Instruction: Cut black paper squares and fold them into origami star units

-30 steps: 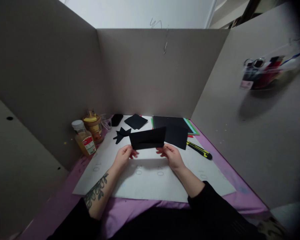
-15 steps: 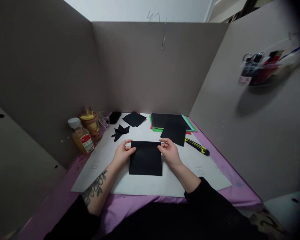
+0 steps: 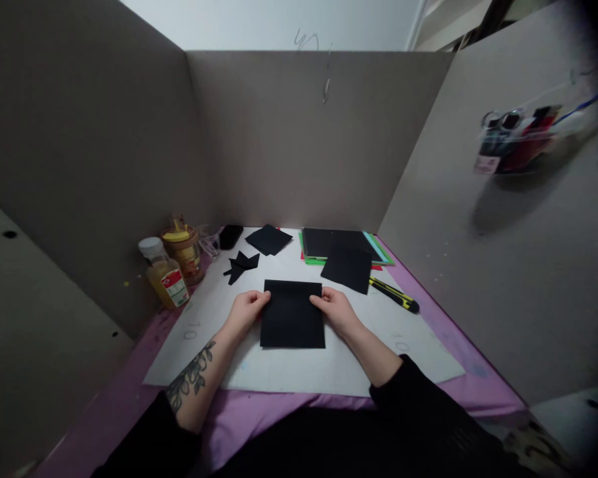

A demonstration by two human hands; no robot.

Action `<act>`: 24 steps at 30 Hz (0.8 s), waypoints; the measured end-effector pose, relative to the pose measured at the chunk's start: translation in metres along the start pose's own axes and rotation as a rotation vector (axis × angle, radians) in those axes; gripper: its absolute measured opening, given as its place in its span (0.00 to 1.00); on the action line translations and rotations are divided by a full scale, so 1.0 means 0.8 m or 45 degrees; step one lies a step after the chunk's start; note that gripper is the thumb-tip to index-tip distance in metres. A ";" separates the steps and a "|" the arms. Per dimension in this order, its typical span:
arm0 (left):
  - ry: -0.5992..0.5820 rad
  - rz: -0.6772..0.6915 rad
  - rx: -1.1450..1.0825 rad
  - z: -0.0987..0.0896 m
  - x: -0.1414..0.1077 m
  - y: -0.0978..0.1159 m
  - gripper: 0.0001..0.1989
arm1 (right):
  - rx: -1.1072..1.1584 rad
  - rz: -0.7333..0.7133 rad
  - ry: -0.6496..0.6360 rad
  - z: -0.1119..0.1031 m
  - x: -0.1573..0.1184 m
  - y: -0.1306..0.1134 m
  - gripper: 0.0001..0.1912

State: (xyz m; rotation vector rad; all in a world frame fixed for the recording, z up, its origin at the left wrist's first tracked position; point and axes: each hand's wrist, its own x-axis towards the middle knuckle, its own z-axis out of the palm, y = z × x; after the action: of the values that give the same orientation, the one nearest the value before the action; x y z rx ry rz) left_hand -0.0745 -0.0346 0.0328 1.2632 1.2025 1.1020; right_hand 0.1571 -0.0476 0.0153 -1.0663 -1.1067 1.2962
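A square sheet of black paper [image 3: 293, 318] is held between my two hands over the white board [image 3: 299, 372]. My left hand [image 3: 248, 311] pinches its left edge near the top, thumb in front and fingers behind. At the right edge, my right hand [image 3: 337, 312] grips it the same way. Along the top of the sheet runs a narrow strip like a crease or fold. Beyond my left hand lies a folded black paper shape [image 3: 242, 264] with pointed ends. Past my right hand is another black sheet [image 3: 347, 269], beside a yellow-and-black utility knife [image 3: 395, 295].
At the back are a pile of black squares [image 3: 269, 239] and a stack of coloured paper [image 3: 339, 244]. On the left stand a bottle [image 3: 165, 279], a brown cup [image 3: 184, 252] and a clear cup [image 3: 210, 242]. A holder with scissors [image 3: 515, 143] hangs on the right grey wall.
My right fingers have curled in behind the sheet, and both hands now grip slightly lower on its edges. The sheet has barely moved.
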 end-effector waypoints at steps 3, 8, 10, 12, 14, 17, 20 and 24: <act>-0.184 -0.069 -0.144 0.002 -0.006 0.004 0.18 | -0.089 0.028 0.028 0.002 -0.003 -0.001 0.19; -0.134 -0.064 -0.393 -0.002 -0.002 0.001 0.18 | -0.207 0.120 0.116 0.001 -0.002 -0.004 0.23; 0.042 -0.044 -0.448 -0.006 0.005 -0.004 0.18 | -0.318 0.160 0.113 0.000 0.015 -0.013 0.22; 0.168 -0.023 -0.506 -0.010 0.012 -0.010 0.19 | -0.560 0.105 0.011 0.001 0.051 -0.027 0.18; 0.194 -0.004 -0.547 -0.011 0.016 -0.014 0.21 | -0.875 -0.053 -0.085 0.007 0.102 -0.042 0.12; 0.174 0.002 -0.554 -0.011 0.017 -0.018 0.23 | -1.296 -0.263 0.093 0.024 0.192 -0.051 0.09; 0.203 -0.007 -0.562 -0.013 0.015 -0.016 0.23 | -1.450 -0.264 0.182 0.045 0.273 -0.038 0.28; 0.254 -0.015 -0.614 -0.020 0.011 -0.006 0.26 | -1.688 -0.201 0.134 0.062 0.339 -0.010 0.50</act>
State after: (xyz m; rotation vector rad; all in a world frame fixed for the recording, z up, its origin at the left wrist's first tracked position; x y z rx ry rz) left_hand -0.0902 -0.0244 0.0285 0.7896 1.0015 1.4309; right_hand 0.1026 0.2219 0.0342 -1.8734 -1.9643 0.2238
